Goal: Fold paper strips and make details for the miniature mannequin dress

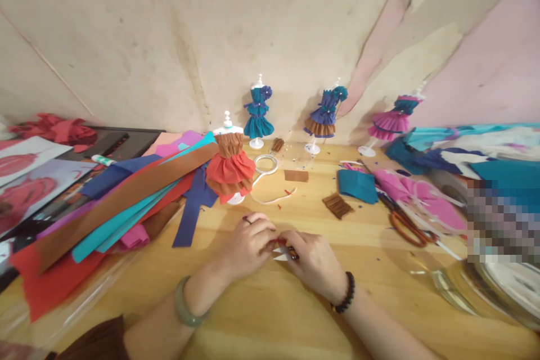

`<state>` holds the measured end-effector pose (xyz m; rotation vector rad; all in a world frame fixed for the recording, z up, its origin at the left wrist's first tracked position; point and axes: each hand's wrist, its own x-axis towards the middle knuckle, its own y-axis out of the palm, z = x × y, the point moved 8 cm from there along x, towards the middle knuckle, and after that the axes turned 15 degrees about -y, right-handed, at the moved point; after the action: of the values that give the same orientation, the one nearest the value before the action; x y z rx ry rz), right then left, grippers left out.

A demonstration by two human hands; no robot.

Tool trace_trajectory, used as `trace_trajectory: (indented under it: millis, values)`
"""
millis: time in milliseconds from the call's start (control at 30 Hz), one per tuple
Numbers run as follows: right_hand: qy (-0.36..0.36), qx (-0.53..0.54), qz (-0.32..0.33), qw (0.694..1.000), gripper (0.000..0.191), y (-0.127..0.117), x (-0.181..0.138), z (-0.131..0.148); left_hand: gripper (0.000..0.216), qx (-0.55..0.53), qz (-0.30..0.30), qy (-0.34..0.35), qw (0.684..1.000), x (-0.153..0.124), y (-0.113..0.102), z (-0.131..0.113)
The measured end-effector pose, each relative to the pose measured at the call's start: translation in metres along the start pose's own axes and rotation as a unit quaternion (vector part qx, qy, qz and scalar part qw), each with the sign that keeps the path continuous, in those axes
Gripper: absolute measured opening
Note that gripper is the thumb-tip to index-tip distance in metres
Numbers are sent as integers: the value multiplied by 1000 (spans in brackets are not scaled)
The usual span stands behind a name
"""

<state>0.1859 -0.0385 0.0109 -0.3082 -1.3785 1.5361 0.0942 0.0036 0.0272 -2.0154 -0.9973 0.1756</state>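
Observation:
My left hand and my right hand meet over the wooden table, fingers pinched together on a small white and red-brown piece between them. The piece is too small to name. Just beyond my hands stands a mini mannequin in a brown and red ruffled dress. A green bangle circles my left wrist and a black bead bracelet my right.
Stacked coloured paper strips lie at left. Three dressed mini mannequins stand by the wall. A tape ring, brown pleated pieces, teal paper, pink paper and orange scissors lie at right, beside a glass jar.

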Motion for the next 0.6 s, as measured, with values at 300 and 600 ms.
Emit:
trace_trajectory:
  millis: [300,600]
  values:
    - [76,192,-120,971,23,-20,-9,-18,7,-221,-64,-94,969,6,-8,26]
    - [125,278,-141,942,21,-16,-13,-27,11,-302,-24,-153,941,4,-6,33]
